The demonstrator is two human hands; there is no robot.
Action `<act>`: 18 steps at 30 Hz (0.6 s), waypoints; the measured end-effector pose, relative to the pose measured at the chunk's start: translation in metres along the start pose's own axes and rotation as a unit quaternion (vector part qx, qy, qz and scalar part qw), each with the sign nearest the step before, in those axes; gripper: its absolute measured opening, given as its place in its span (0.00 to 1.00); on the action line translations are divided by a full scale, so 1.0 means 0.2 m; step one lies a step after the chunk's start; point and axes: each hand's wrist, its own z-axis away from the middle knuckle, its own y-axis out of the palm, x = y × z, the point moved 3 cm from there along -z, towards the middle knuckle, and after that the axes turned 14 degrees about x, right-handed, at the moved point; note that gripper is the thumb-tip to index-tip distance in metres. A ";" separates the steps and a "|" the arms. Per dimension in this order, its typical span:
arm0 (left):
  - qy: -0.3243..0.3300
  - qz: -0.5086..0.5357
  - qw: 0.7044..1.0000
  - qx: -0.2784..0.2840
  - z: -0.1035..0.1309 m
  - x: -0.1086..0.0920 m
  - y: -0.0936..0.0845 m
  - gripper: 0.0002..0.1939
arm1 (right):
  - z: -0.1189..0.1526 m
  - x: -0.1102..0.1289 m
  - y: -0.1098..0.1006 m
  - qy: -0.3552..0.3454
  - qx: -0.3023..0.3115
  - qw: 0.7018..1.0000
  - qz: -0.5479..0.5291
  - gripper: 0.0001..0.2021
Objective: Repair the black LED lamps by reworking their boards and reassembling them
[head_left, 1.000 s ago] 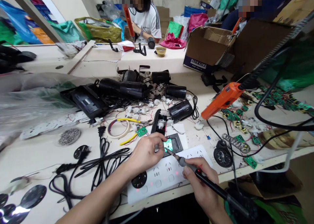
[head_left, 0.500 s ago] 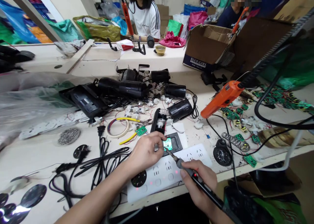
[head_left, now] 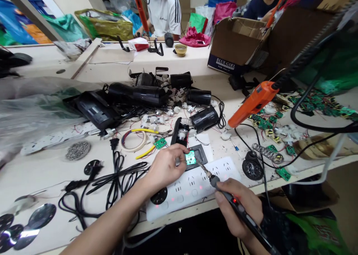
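A small green circuit board lies over a dark grey rectangular tray. The bent fingers of my left hand are closed on the board's left edge; the fingertips are partly hidden. In my right hand is a black soldering iron with a red light, held like a pen. Its tip points up and left, just right of the board and apart from it. Behind the tray stands an opened black housing with a motor inside and red wires near it.
A white power strip lies in front of the tray. Yellow-handled pliers, a tape roll and black cables are to the left. An orange hanging tool is at right, near loose boards. Two people sit opposite.
My right hand has drawn the soldering iron back to the right and down, so its tip has left the board. My left hand stays at the board. The view has tilted slightly.
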 end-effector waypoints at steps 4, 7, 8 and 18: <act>-0.006 -0.004 1.000 -0.001 0.00 0.00 0.01 0.09 | 0.04 0.00 -0.04 0.023 -0.007 1.000 0.004 0.07; -0.011 -0.007 1.000 0.003 0.00 0.00 0.01 0.09 | 0.06 -0.01 -0.07 0.028 -0.013 0.999 0.009 0.07; -0.013 -0.007 1.000 0.002 0.00 0.00 0.01 0.09 | 0.06 -0.02 -0.07 0.029 -0.016 0.999 0.011 0.07; -0.002 -0.035 0.999 0.003 -0.01 -0.01 -0.01 0.08 | 0.13 -0.04 -0.24 0.088 -0.074 0.992 0.046 0.05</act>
